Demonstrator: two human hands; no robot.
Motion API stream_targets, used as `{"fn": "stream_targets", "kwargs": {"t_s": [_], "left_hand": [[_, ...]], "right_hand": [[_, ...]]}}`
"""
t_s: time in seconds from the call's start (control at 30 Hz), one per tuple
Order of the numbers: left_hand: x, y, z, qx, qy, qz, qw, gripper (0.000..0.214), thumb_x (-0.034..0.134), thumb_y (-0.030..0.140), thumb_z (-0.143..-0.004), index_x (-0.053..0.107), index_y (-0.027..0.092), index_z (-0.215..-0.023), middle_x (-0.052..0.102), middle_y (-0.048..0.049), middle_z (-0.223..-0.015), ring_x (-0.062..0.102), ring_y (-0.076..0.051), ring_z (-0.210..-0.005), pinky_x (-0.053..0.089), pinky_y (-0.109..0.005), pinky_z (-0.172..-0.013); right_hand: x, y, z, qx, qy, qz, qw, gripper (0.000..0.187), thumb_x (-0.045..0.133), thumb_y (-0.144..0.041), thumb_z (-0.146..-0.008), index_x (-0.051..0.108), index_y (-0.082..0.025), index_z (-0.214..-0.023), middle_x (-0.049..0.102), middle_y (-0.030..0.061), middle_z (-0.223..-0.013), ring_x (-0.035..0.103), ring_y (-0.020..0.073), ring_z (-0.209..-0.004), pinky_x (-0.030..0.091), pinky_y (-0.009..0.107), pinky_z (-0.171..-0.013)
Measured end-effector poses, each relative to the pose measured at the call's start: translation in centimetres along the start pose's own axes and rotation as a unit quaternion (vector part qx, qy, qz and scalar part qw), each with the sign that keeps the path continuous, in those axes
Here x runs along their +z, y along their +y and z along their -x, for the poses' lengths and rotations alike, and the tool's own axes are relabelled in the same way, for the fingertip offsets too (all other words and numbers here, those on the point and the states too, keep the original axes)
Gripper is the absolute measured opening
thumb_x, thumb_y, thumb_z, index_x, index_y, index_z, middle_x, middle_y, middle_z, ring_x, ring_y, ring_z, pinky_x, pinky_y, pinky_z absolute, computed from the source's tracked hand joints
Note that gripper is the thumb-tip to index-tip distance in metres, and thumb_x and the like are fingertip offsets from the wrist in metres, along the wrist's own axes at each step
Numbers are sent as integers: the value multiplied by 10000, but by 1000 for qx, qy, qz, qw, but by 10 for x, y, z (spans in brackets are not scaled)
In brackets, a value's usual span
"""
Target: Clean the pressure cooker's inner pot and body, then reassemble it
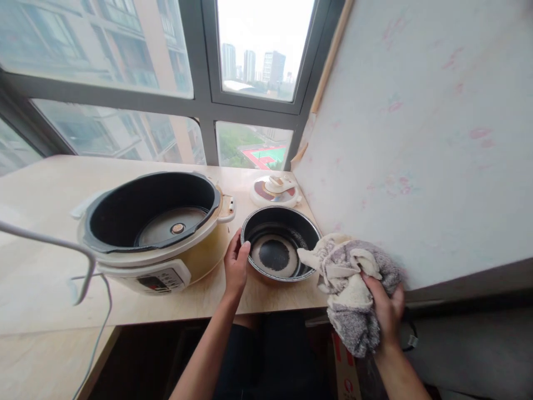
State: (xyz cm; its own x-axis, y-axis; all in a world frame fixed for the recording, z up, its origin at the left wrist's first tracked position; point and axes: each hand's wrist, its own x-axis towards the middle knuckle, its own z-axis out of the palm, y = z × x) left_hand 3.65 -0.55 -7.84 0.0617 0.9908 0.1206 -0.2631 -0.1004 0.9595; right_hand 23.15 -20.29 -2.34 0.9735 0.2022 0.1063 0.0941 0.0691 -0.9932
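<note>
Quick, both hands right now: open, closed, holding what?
Left hand: closed on the near-left rim of the black pot, thumb over the edge.
Right hand: closed, holding a bunched grey-and-cream towel.

Daylit gray-frame win. [206, 106], wht floral wall [416, 116], lt wood tabletop [37, 194]

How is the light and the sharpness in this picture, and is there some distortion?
Head view: sky nearly white; table bright on top, very dark beneath its front edge; window frame slanted, perhaps by a wide lens; control panel too soft to read; pot, cloth, left hand, right hand reasonably clear.
</note>
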Motion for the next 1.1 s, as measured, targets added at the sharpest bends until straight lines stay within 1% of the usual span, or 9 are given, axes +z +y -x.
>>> {"fn": "stream_targets", "kwargs": {"t_s": [0.07,0.17,0.33,0.4,0.5,0.67,0.8,0.93,1.1], "left_hand": [[-1,1,-1,-3,-2,-11,1000,471,651,361,-890,669,196,-1331,643,-106,-1428,546,-279,-1381,370,-430,-1207],[-1,2,-3,-2,6,-30,1000,461,641,346,-888,669,199,-1324,643,-100,-1427,546,-280,-1377,360,-433,-1211],[2,3,-5,5,23,-42,999,457,628,312,-861,684,192,-1298,655,-107,-1406,566,-284,-1351,372,-439,-1198],[4,3,-5,9,35,-43,998,454,627,308,-852,694,188,-1284,657,-110,-1402,569,-287,-1346,367,-443,-1200],[7,0,-5,15,52,-26,998,456,644,307,-826,711,179,-1258,675,-115,-1373,583,-302,-1326,378,-458,-1190],[8,-6,-10,1,59,35,998,475,683,292,-761,736,169,-1216,719,-111,-1299,617,-316,-1283,407,-478,-1167],[4,-7,-16,-16,42,61,997,479,724,265,-702,762,176,-1171,740,-98,-1262,625,-319,-1274,396,-490,-1178],[-3,-7,-19,-28,24,77,996,517,761,239,-644,771,197,-1158,750,-79,-1246,611,-321,-1298,374,-504,-1195],[-3,-7,-16,-13,41,77,996,485,744,234,-667,778,201,-1150,760,-76,-1220,598,-315,-1317,359,-497,-1209]], "right_hand": [[-9,13,10,24,20,-13,999,576,861,-401,-653,683,-198,-1162,731,64,-1148,683,257,-1033,540,360,-899],[-9,33,24,69,-3,-3,998,603,866,-443,-645,672,-185,-1155,740,71,-1109,683,273,-1011,540,384,-891],[21,58,51,103,-86,-6,991,717,841,-499,-651,609,-179,-1250,712,107,-1221,671,308,-1108,500,456,-1012],[35,61,67,88,-97,-7,991,744,817,-498,-686,567,-180,-1311,676,130,-1305,638,315,-1197,446,479,-1091],[47,61,92,64,-75,-5,995,730,789,-488,-732,525,-184,-1340,630,154,-1375,599,317,-1265,403,494,-1135],[42,68,111,46,-101,-14,994,683,801,-454,-727,541,-184,-1297,647,159,-1343,622,317,-1224,445,483,-1095],[42,77,93,57,-96,-46,993,701,827,-420,-668,563,-187,-1274,675,138,-1296,645,306,-1174,464,475,-1073],[49,75,46,71,-114,-85,987,633,838,-395,-597,634,-181,-1157,730,98,-1142,679,284,-1040,513,455,-988],[59,61,-11,82,-157,-86,980,472,809,-380,-533,697,-192,-950,766,68,-948,691,275,-915,542,419,-878]]}}
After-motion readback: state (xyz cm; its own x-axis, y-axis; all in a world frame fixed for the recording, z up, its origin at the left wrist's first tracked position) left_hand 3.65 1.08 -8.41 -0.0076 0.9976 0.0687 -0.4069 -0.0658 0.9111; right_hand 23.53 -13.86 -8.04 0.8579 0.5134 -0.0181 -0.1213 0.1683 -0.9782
